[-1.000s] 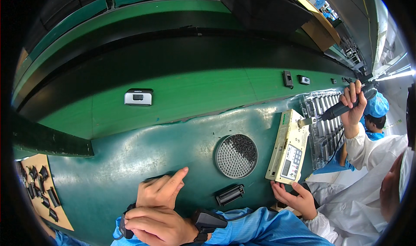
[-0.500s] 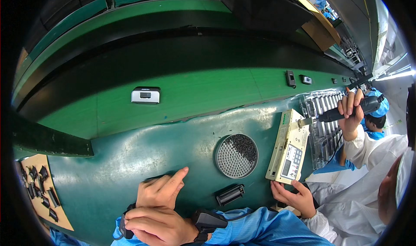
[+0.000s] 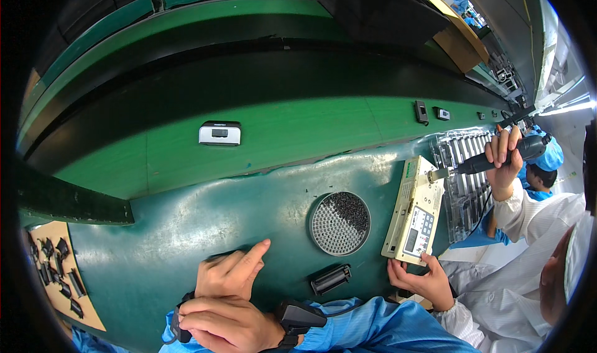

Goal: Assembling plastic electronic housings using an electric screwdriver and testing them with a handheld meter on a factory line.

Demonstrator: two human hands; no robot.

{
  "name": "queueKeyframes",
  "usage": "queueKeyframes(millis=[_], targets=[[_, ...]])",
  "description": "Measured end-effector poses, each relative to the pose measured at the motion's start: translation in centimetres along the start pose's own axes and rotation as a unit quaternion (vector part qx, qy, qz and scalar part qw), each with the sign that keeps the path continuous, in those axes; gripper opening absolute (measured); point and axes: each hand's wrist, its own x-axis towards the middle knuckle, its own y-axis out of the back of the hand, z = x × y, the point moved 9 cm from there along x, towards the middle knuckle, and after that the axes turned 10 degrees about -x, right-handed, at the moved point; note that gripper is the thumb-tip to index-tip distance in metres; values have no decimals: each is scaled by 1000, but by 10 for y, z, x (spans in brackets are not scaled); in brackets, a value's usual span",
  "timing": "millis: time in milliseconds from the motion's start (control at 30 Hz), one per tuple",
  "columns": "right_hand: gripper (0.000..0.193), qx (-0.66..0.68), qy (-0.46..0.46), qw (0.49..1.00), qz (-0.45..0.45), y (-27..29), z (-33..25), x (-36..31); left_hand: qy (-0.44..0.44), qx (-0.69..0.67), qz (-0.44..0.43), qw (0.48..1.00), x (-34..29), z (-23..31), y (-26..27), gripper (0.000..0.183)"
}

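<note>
My left hand (image 3: pixel 229 273) rests on the green mat, its index finger stretched out to the right and nothing seen in it. My right hand (image 3: pixel 233 323) lies across the left wrist, fingers bent over a small black wrist device (image 3: pixel 182 329) there. Another black device (image 3: pixel 301 317) is strapped to my right wrist. Right of my hands lies a black plastic housing (image 3: pixel 330 279). Beyond it stands a round perforated metal tray (image 3: pixel 329 233), with small dark screws (image 3: pixel 349 209) heaped along its upper right side.
A co-worker's hands hold a black electric screwdriver (image 3: pixel 482 163) and touch a cream screw feeder (image 3: pixel 410 213). Behind it are clear trays (image 3: pixel 463 185). A silver-and-black device (image 3: pixel 219 133) rides the green conveyor (image 3: pixel 298 132). Black parts lie on a tan board (image 3: pixel 78 260) at left.
The silver-and-black device and the smaller ones farther along have shifted right on the conveyor. The co-worker's lower hand has moved slightly at the feeder. My hands have stayed still.
</note>
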Motion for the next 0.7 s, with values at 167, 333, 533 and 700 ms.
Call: queueKeyframes(millis=[167, 333, 533, 700], targets=[[42, -4, -2, 1000, -1, 1, -8, 6, -3, 0, 0, 1000, 2, 1, 1, 50], [41, -13, -7, 1000, 2, 6, -12, 8, -2, 4, -4, 1000, 3, 2, 1, 51], [40, 0, 4, 1000, 9, 8, -8, 4, 3, 7, 1, 1000, 0, -1, 3, 50], [39, 1, -2, 1000, -5, -3, -3, -5, -7, -7, -4, 1000, 8, 0, -7, 50]])
